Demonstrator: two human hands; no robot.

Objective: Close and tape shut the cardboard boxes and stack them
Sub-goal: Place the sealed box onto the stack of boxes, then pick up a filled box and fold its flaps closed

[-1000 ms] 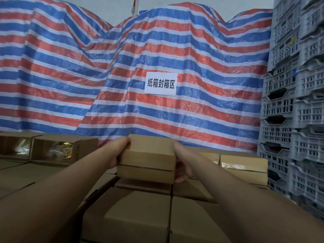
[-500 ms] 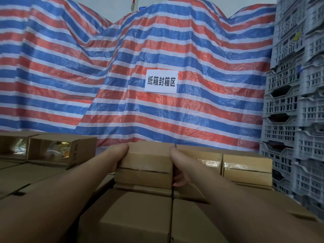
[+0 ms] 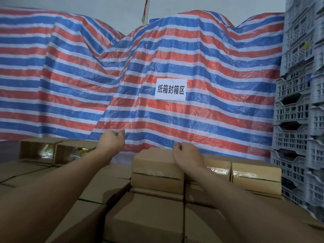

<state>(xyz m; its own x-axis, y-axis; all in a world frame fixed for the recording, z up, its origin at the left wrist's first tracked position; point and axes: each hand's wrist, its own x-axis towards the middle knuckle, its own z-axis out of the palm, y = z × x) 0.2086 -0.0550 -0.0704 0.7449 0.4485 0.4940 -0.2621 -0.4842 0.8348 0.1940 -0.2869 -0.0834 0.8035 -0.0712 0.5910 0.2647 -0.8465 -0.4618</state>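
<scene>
Cardboard boxes point(image 3: 157, 165), seemingly taped shut

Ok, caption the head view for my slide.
Taped brown cardboard box set on the stack; left hand lifted clear, right hand at its top right edge.

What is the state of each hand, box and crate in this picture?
left hand: lifted off the boxes, fingers loosely curled, holding nothing.
right hand: resting at the top box's right edge, fingers relaxed.
top box: closed, set on the stack.
taped boxes: closed, clear tape across the front.
left boxes: lying on their side, shiny tape showing.
plastic crates: stacked high.
</scene>
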